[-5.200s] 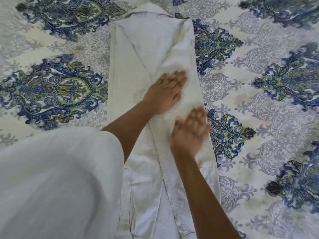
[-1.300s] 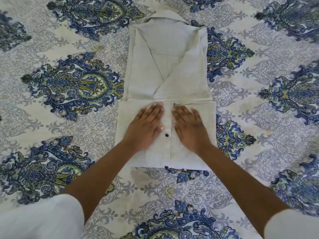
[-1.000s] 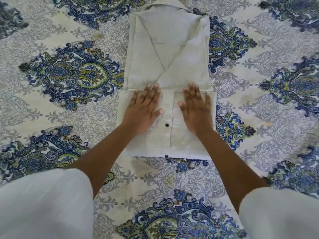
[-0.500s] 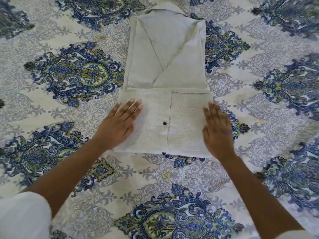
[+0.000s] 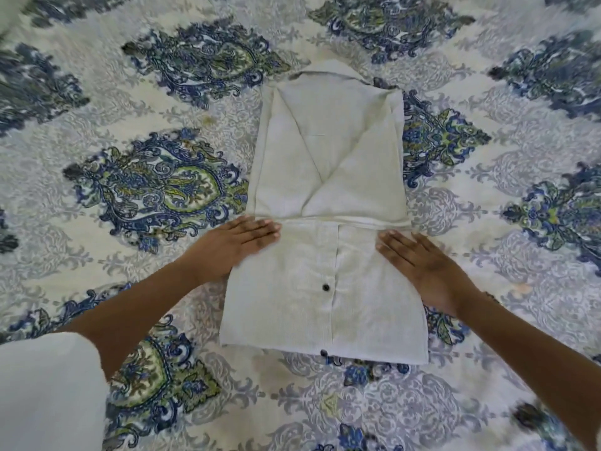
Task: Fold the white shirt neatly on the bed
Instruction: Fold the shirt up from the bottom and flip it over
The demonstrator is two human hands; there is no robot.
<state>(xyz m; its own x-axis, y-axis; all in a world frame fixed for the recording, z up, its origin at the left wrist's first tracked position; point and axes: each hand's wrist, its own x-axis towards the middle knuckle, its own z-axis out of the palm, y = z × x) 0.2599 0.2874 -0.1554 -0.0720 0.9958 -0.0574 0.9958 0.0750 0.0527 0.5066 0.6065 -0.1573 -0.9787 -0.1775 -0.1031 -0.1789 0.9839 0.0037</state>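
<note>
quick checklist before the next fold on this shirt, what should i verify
1. Bottom flap folded up over the white shirt: ok, its edge runs straight across the middle.
2. Left hand at the flap's left side: ok, flat, fingers on the cloth.
3. Right hand at the right side: ok, flat, partly on the cloth.
4. Side edges squared: not ok, the flap flares wider toward the near edge.
5. Collar tucked: cannot tell, only its tip shows.
6. Bedspread flat around the shirt: ok.
</note>
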